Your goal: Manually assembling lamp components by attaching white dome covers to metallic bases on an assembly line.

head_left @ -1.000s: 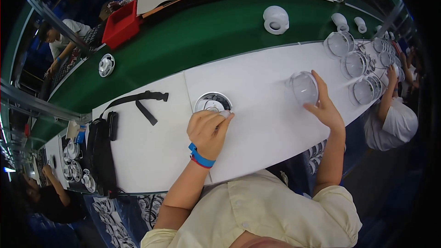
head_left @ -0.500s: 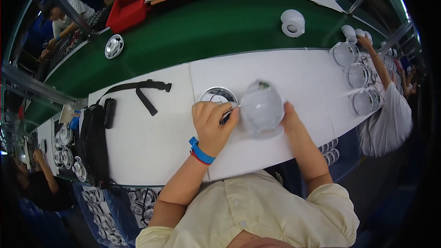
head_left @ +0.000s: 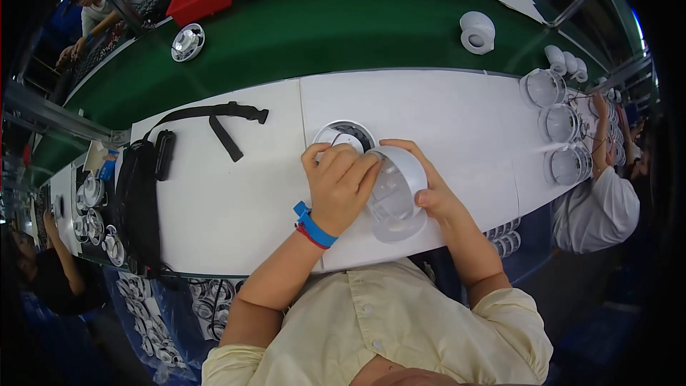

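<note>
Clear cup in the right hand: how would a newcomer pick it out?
Find the white tabletop, then the person's right hand near its middle. That hand holds the clear cup, tilted. Similar clear cups sit grouped toward the tabletop's right end; only this one is in the person's grasp.

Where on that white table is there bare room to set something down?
The white table is bare between the black strap and left hand, and between the right hand and the row of clear bowls. It's crowded around the held clear bowl and round silver unit.
</note>
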The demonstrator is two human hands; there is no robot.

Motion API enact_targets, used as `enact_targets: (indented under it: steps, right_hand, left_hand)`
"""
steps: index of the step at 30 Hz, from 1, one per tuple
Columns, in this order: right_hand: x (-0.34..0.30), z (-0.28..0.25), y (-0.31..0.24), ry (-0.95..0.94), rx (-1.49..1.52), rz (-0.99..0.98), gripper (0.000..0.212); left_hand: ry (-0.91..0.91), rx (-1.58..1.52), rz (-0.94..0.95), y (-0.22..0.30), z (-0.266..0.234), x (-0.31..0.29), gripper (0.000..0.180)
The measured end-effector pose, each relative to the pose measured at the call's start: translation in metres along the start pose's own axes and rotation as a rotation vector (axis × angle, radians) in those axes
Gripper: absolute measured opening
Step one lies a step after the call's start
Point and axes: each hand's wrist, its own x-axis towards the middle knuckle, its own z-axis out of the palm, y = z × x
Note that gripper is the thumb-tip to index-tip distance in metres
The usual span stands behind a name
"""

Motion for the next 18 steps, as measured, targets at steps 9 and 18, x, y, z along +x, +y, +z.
enact_targets:
  steps: [9, 18]
  right_hand:
    - [-0.004, -0.015, -0.009, 0.058, -0.238, -0.066, 0.104]
    - [0.001, -0.015, -0.006, 0.262, -0.424, -0.123, 0.084]
  left_hand:
    - [0.276, -0.105, -0.232, -0.021, -0.026, 0.000, 0.043]
    - [-0.471, -0.524, -0.783, -0.076, -0.027, -0.026, 0.075]
